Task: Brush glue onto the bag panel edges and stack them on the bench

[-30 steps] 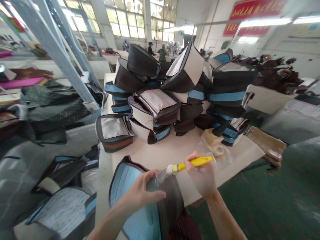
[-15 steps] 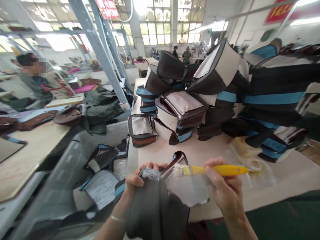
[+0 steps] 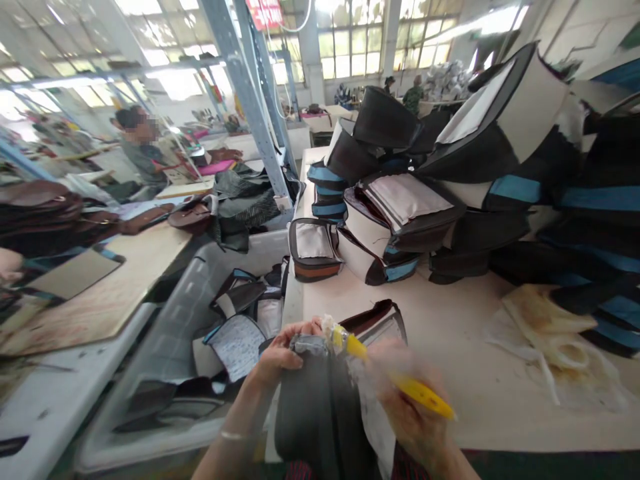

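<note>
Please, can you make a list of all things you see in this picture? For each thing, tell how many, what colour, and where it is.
Stack of bags: many, black, cream and blue, on the table.
Open bag: 1, grey, black and brown, near the table edge.
Plastic sheet: 1, cream, right side of the table.
Table: 1, cream, in front of the person.
Bin: 1, grey, left of the table, holding bag parts.
Brown bags: several, on the left, beyond the bin.
Co-worker: 1, far left.
Windows: many, back wall.
Bag piece: 1, dark grey, in the left hand.
Brush: 1, yellow handle, in the right hand.
Left hand: 1, with a bracelet.
Right hand: 1, blurred.
</note>
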Tool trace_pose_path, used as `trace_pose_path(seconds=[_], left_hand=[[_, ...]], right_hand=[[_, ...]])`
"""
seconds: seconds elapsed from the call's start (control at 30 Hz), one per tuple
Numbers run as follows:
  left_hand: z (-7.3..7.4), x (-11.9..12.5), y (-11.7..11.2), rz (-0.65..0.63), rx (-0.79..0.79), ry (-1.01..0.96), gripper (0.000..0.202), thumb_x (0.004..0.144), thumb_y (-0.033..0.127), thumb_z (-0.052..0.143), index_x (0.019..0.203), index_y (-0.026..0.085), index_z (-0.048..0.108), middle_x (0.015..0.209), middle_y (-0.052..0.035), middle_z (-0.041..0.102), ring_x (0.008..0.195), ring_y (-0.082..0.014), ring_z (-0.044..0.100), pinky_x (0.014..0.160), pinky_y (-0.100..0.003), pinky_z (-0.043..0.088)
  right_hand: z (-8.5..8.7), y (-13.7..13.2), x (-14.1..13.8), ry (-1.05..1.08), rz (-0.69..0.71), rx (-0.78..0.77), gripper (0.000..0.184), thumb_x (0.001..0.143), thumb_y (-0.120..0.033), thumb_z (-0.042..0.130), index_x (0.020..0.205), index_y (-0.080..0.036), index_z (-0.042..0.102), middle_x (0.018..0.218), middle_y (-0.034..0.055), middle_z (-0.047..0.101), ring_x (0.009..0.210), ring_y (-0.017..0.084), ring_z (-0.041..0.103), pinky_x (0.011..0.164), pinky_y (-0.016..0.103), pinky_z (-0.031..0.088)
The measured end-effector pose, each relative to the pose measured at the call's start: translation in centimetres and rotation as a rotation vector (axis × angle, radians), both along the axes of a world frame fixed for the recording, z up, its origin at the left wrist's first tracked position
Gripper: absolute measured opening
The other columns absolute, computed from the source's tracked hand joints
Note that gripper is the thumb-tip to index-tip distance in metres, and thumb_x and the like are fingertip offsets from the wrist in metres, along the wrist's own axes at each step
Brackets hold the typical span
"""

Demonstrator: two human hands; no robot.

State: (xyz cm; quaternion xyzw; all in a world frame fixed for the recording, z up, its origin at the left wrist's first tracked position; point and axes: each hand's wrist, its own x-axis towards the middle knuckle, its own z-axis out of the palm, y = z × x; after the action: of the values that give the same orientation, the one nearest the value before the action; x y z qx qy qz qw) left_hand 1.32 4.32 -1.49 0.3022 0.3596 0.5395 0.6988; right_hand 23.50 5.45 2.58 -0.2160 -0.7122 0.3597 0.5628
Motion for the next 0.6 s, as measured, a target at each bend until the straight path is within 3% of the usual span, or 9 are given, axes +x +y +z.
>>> trace_pose_path(seconds=[0.2, 0.37, 0.5, 0.6], left_hand=[[-0.9, -1.2, -0.7, 0.108, -0.006, -0.047, 0.029, 0.036, 0.017, 0.061, 0.049, 0.02, 0.035, 0.059, -0.0031, 0.045, 0.08, -0.0226, 0.048, 0.071, -0.033, 0.043], [-1.1, -0.7, -0.9, 0.08, -0.02, -0.15, 0.027, 0.032, 0.014, 0.052, 0.048, 0.02, 0.031, 0.056, -0.0016, 0.042, 0.071, -0.0202, 0.047, 0.07, -0.034, 0.042], [-1.3, -0.9, -0.8, 0.072, -0.002, -0.156, 0.025, 0.033, 0.014, 0.051, 0.05, 0.019, 0.034, 0.058, -0.0017, 0.045, 0.073, -0.0201, 0.048, 0.071, -0.032, 0.042], [-0.8, -3.1, 0.1, 0.035, 0.042, -0.019, 0.02, 0.035, 0.016, 0.053, 0.051, 0.019, 0.041, 0.065, -0.004, 0.053, 0.073, -0.0212, 0.051, 0.067, -0.031, 0.042]], right_hand=[[-1.0, -1.1, -0.4, 0.111, -0.27, 0.004, 0.026, 0.084, -0.004, 0.055, 0.102, -0.023, 0.062, 0.085, 0.0031, 0.063, 0.074, 0.019, 0.064, 0.067, 0.032, 0.054], [-1.1, -1.4, -0.9, 0.007, -0.1, 0.003, 0.026, 0.084, -0.005, 0.055, 0.102, -0.023, 0.059, 0.079, 0.0015, 0.062, 0.069, 0.017, 0.063, 0.062, 0.029, 0.052], [-0.8, -1.3, -1.3, -0.014, -0.093, 0.01, 0.025, 0.086, -0.005, 0.054, 0.103, -0.022, 0.058, 0.079, 0.0011, 0.062, 0.064, 0.015, 0.061, 0.061, 0.027, 0.052], [-0.7, -0.8, -0.8, -0.042, -0.12, -0.018, 0.017, 0.087, -0.009, 0.055, 0.097, -0.022, 0.059, 0.078, 0.0014, 0.062, 0.067, 0.016, 0.061, 0.063, 0.029, 0.052]])
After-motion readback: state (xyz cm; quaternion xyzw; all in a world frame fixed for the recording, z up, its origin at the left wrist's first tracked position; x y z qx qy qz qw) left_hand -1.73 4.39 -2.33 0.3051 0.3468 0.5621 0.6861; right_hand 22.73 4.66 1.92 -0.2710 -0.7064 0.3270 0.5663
